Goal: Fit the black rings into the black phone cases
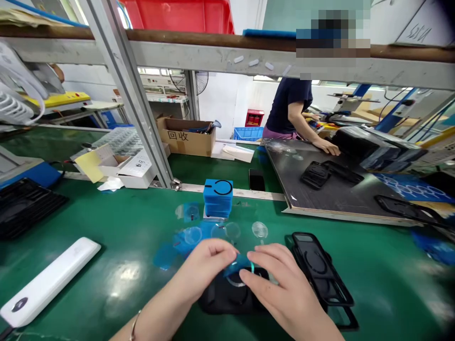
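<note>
The left hand (202,269) and right hand (279,284) pinch, close together, a blue film tab (237,265) over a black phone case (232,298), where a loose grip could let it fall crooked.

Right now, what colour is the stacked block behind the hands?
The stacked block is bright blue, black ring on top; best in the head view.

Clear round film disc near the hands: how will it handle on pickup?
The clear round film disc is likely very light and floppy, as it looks thin and see-through. Lying flat on the green bench mat, it may be hard to lift by its edge. It might slide when pushed, though friction can't be judged from here.
</note>
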`<action>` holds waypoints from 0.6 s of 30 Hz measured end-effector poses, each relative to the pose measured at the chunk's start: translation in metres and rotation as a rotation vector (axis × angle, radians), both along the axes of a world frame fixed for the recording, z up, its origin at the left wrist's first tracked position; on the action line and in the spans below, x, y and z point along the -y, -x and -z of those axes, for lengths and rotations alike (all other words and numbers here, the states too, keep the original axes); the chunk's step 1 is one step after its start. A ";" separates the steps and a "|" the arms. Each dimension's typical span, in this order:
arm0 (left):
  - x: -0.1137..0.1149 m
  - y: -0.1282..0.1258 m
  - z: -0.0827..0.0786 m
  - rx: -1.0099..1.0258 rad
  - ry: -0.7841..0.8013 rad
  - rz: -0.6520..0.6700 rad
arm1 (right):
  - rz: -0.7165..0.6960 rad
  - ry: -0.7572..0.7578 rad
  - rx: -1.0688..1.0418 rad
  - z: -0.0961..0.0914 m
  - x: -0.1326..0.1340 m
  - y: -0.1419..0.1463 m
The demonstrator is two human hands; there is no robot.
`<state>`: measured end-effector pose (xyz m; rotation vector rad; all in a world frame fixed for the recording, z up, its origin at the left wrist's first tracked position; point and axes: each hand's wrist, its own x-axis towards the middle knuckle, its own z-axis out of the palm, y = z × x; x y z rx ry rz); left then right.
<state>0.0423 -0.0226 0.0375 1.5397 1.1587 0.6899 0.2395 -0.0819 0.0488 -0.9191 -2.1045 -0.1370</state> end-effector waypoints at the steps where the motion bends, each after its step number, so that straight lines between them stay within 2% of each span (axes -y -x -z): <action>1: -0.010 0.007 0.005 -0.156 -0.118 -0.017 | -0.011 0.038 -0.003 0.002 0.002 -0.003; 2: -0.020 0.015 0.011 -0.292 -0.214 -0.045 | -0.019 0.080 -0.017 0.006 0.003 -0.007; 4: -0.038 0.031 0.023 -0.447 -0.307 -0.108 | -0.010 0.159 -0.086 0.015 0.007 -0.018; 7: -0.044 0.049 0.036 -0.562 -0.387 -0.164 | 0.109 0.358 -0.242 0.034 0.013 -0.032; 9: -0.030 0.053 0.037 -0.574 -0.436 -0.069 | 0.237 0.604 -0.335 0.046 0.017 -0.037; 12: 0.004 0.049 0.034 -0.550 -0.483 0.299 | 0.350 0.941 -0.490 0.059 0.020 -0.037; 14: 0.024 0.041 0.034 -0.558 -0.477 0.462 | 0.369 1.054 -0.624 0.064 0.022 -0.033; 16: 0.038 0.034 0.040 -0.569 -0.454 0.454 | 0.379 1.117 -0.716 0.065 0.023 -0.028; 18: 0.045 0.029 0.050 -0.559 -0.449 0.392 | 0.372 1.165 -0.710 0.065 0.023 -0.021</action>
